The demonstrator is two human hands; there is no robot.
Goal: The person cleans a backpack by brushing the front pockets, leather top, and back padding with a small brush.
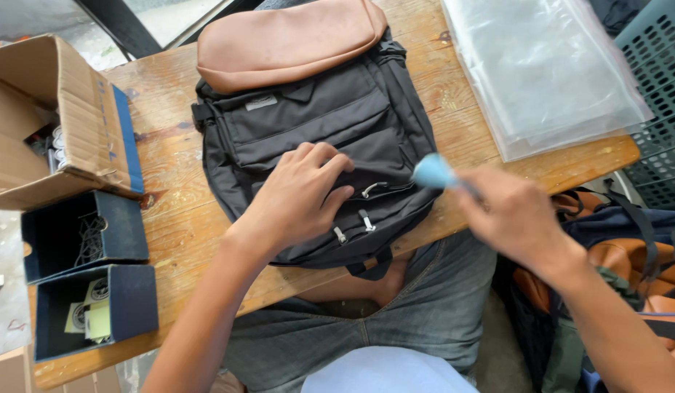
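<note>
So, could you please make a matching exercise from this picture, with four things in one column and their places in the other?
Things:
1. black backpack with brown top
2. open cardboard box
3. clear plastic bags
4. light blue tool

Places:
A. back right part of the wooden table
B. in the right hand, at the backpack's right edge
C. left end of the table
D. middle of the table, under the left hand

Pairs: 1-D, 2-C, 3-A, 4-B
</note>
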